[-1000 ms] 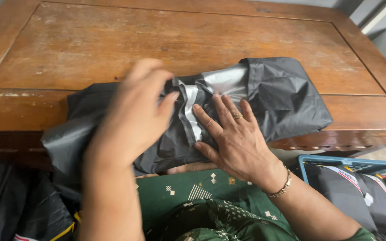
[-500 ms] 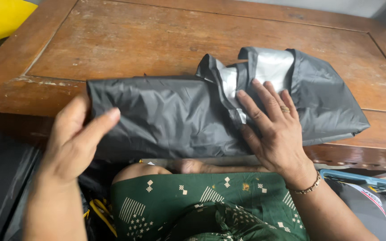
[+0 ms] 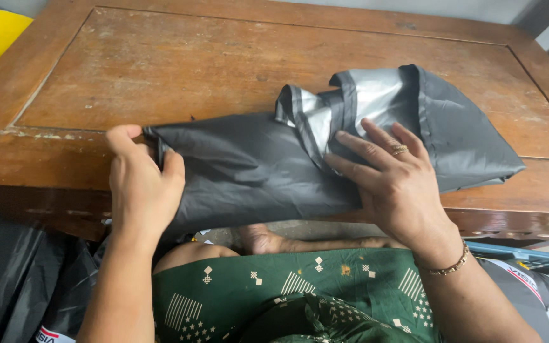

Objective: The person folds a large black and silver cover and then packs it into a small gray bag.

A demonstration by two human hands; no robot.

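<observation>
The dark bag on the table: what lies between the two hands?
In the head view, only a smooth stretch of the dark bag lies between the left hand and the right hand.

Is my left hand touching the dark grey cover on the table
Touching. The head view shows the left hand pinching the left end of the dark grey cover, thumb on top and fingers curled over its edge, with no gap.
</observation>
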